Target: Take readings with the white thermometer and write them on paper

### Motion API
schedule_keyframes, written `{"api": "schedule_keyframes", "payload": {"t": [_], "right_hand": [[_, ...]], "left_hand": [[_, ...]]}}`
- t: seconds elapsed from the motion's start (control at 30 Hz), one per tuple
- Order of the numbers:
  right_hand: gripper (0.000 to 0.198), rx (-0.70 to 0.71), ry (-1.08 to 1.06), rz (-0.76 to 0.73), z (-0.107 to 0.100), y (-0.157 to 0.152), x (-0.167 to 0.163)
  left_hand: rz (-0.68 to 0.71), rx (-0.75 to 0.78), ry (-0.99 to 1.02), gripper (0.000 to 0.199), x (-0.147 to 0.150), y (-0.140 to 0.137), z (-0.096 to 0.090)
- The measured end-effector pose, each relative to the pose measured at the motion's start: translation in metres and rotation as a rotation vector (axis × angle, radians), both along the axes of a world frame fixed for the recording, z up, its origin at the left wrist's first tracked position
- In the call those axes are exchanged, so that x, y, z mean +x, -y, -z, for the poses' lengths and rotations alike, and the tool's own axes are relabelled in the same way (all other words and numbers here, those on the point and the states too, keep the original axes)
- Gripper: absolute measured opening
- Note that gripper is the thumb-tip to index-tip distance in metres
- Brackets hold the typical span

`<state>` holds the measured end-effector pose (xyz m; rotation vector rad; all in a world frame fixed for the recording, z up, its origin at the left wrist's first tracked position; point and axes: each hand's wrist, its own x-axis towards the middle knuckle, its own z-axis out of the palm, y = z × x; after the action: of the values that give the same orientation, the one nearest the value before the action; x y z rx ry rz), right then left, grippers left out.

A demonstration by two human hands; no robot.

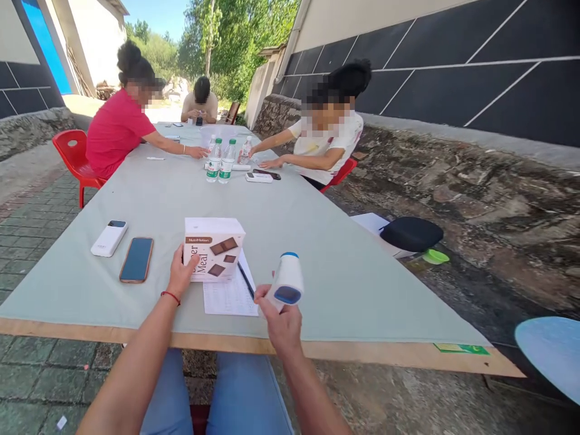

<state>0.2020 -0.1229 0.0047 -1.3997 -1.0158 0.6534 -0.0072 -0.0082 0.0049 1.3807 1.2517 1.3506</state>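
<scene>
Fingers of the left hand [180, 275] are closed around the left edge of a NutriMotion meal box [214, 249], the thumb across its printed front; whether its base rests on the sheet below or is slightly raised, I cannot tell. Fingers of the right hand [285, 326] wrap the handle of a white, blue-trimmed gun-shaped device [289, 279], held up to the right of the box.

Between the two sets of fingers, a printed sheet [226, 303] lies partly behind the box, with a dark pen [246, 275] slanting over it near the right fingers. Just left of the left fingers is a brown-edged smartphone [136, 260], and past it a white power bank [109, 238]. All lie on the cloth-covered bench [357, 272].

Well ahead of the fingers stand two green-capped water bottles [220, 162], with a white device [259, 177] to their right. Beyond, a co-worker in red [115, 127] reaches in from the left; another in a white shirt [333, 136] sits opposite, both hands forward.
</scene>
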Motion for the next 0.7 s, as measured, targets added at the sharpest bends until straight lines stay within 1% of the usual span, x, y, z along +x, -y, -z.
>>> {"api": "schedule_keyframes", "payload": {"t": [0.07,0.13,0.2,0.3,0.5,0.6,0.7], "right_hand": [[0.031,0.034,-0.059,-0.129,-0.006,-0.002,-0.030],[0.027,0.033,-0.096,-0.218,-0.011,-0.008,-0.051],[0.025,0.004,-0.146,-0.270,-0.015,-0.017,-0.065],[0.022,-0.066,-0.234,-0.324,-0.020,-0.028,-0.074],[0.022,-0.083,-0.274,-0.322,-0.026,-0.037,-0.077],[0.025,-0.086,-0.300,-0.310,-0.024,-0.040,-0.079],[0.023,-0.070,-0.264,-0.293,-0.023,-0.042,-0.080]], "left_hand": [[0.005,0.042,-0.032,0.052,-0.002,0.001,-0.001],[-0.007,0.046,-0.088,0.050,-0.003,0.001,-0.003],[-0.030,0.032,-0.132,0.047,-0.004,0.001,-0.003],[-0.029,0.023,-0.138,0.047,-0.005,0.000,-0.001],[0.004,0.019,-0.128,0.051,-0.009,-0.001,0.006],[0.010,0.030,-0.127,0.051,-0.009,-0.001,0.005],[0.004,0.017,-0.128,0.050,-0.008,-0.001,0.003]]}}
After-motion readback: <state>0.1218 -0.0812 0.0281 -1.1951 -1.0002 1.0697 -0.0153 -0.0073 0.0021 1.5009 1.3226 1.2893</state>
